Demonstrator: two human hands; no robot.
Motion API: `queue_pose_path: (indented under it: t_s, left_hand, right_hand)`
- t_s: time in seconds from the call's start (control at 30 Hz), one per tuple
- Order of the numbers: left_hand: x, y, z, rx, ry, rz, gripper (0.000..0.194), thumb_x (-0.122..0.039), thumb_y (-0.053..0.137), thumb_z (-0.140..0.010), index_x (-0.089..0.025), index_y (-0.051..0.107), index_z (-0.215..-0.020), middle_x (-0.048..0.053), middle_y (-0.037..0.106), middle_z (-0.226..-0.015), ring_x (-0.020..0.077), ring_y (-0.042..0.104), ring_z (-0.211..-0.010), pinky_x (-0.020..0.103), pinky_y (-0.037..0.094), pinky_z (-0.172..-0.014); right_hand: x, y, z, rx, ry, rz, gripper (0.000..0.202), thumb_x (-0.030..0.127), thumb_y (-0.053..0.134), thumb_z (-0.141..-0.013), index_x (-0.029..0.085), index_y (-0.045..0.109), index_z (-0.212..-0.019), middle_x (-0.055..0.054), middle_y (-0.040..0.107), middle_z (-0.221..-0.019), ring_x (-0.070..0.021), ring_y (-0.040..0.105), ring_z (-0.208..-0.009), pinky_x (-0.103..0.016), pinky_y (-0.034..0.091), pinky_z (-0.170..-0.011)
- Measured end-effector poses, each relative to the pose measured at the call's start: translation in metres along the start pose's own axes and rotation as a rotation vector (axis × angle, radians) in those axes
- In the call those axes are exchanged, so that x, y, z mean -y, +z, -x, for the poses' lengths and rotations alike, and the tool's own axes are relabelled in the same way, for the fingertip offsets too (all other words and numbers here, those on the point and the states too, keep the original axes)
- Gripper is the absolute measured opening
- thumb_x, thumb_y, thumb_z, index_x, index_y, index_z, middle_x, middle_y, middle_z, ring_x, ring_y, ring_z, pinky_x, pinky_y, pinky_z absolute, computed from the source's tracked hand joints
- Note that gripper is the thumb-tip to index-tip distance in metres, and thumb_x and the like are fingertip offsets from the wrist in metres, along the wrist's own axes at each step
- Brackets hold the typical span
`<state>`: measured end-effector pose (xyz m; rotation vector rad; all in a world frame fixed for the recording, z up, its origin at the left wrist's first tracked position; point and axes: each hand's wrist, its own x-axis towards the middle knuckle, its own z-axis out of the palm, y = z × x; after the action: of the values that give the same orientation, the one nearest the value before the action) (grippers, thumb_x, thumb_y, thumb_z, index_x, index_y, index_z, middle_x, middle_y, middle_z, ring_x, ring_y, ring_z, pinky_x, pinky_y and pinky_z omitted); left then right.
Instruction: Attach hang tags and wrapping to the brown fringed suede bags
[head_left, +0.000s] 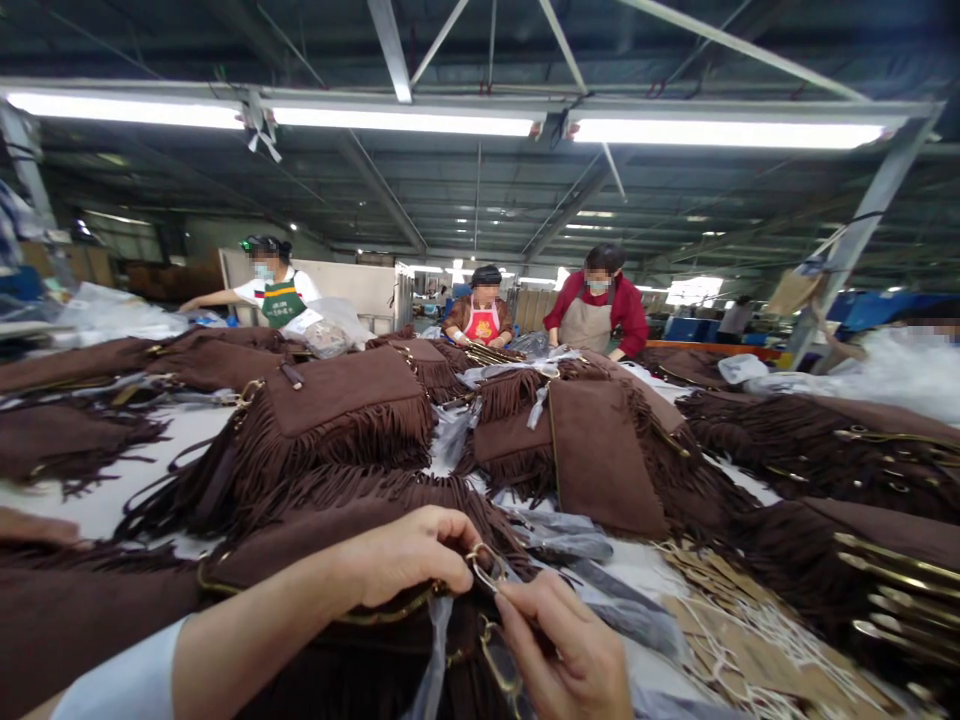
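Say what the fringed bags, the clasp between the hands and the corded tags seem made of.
Fringed bags: probably suede or faux suede, matte brown, judging by the soft, unglossy surface and limp strips.
Clasp: likely polished, pale gold metal, since its curves glint.
Corded tags: apparently matte tan card, looking flat and thin; heavy paper is possible.

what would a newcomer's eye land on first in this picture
Probably the brown fringed bags, heaped across the white table from the left edge to the right. Next, at bottom centre, the left hand and right hand meet at a small metal clasp. Overhead, a row of bright tube lights spans the upper part of the view.
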<state>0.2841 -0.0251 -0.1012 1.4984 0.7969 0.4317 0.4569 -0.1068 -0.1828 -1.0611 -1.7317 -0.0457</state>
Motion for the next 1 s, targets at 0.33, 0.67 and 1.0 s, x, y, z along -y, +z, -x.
queue_pose_path:
  t_s: [0.33, 0.67, 1.0]
  left_hand:
    - [0.002, -0.003, -0.002, 0.002, -0.015, -0.029, 0.032, -0.014, 0.057, -0.049, -0.014, 0.065, -0.079, -0.003, 0.059, -0.067, 0.0121, 0.045, -0.063, 0.022, 0.031, -0.055]
    - [0.003, 0.0, 0.0, 0.033, 0.022, -0.111, 0.032, -0.014, 0.062, -0.052, -0.015, 0.061, -0.084, -0.006, 0.056, -0.066, 0.011, 0.044, -0.062, 0.021, 0.031, -0.055]
    - [0.009, -0.006, 0.005, -0.079, 0.138, -0.203, 0.021, -0.025, 0.059, -0.069, -0.011, 0.07, -0.08, -0.001, 0.064, -0.07, 0.0137, 0.053, -0.068, 0.023, 0.041, -0.066]
  right_hand:
    - [-0.007, 0.006, 0.0, 0.013, -0.07, 0.102, 0.018, 0.019, 0.05, -0.096, 0.02, 0.062, -0.083, 0.0, 0.057, -0.068, -0.013, 0.058, -0.058, -0.021, 0.042, -0.055]
    - [0.002, 0.016, -0.008, -0.002, -0.074, 0.161, 0.025, 0.019, 0.045, -0.097, 0.02, 0.062, -0.078, 0.001, 0.055, -0.066, -0.0124, 0.057, -0.058, -0.02, 0.042, -0.056]
    - [0.004, 0.018, -0.005, 0.003, 0.047, 0.022, 0.023, 0.024, 0.048, -0.098, 0.022, 0.068, -0.088, -0.001, 0.062, -0.071, -0.0137, 0.062, -0.064, -0.021, 0.047, -0.062]
